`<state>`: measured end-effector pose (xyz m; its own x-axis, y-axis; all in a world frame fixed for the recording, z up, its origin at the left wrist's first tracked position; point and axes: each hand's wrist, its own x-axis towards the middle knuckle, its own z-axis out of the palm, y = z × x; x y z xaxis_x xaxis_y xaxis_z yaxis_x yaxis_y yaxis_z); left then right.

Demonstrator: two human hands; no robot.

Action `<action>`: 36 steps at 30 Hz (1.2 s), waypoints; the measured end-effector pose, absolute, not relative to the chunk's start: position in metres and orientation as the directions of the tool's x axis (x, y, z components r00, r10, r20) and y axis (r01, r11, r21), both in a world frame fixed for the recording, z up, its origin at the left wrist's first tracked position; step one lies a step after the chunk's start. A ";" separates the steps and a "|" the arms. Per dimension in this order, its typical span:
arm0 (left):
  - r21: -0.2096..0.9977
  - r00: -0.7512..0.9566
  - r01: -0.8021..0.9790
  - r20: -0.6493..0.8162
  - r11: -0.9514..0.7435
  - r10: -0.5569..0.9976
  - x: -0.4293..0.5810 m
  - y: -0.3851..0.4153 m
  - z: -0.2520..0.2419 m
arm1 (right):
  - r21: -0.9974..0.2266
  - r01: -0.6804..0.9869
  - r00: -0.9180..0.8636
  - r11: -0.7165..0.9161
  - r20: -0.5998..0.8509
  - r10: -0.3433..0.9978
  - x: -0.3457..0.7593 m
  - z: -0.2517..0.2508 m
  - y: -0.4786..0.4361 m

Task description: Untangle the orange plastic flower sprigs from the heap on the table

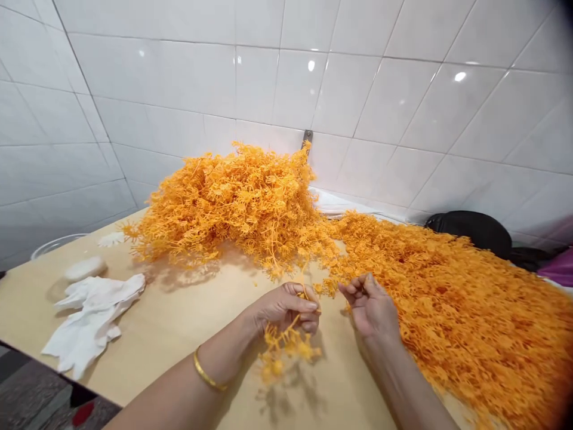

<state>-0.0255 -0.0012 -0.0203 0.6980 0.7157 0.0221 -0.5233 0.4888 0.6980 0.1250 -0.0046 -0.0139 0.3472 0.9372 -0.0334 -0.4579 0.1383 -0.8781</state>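
Observation:
My left hand point(290, 307) is closed, thumb against fingers, around the thin stem of an orange artificial-plant sprig point(289, 352). The leafy end of the sprig hangs below the hand over the table and is slightly blurred. A little to the right is my right hand point(373, 307), its palm turned up and its fingers curled toward the thumb. Whether anything small sits between those fingertips cannot be made out. Just beyond both hands rises a tall heap of similar orange sprigs point(237, 203). A wide, lower pile of orange pieces point(470, 304) spreads beside my right forearm.
White crumpled gloves point(92, 316) lie at the left of the pale table point(188, 325), near a round white object point(85, 269). A black case point(472, 230) and a purple item point(559, 267) sit behind the right pile. A tiled wall point(188, 71) closes off the back.

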 end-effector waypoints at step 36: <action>0.750 0.594 -0.422 -0.195 0.509 0.781 -0.003 0.006 -0.022 | -0.946 0.147 0.122 0.290 0.308 0.944 0.121 -0.025 -0.010</action>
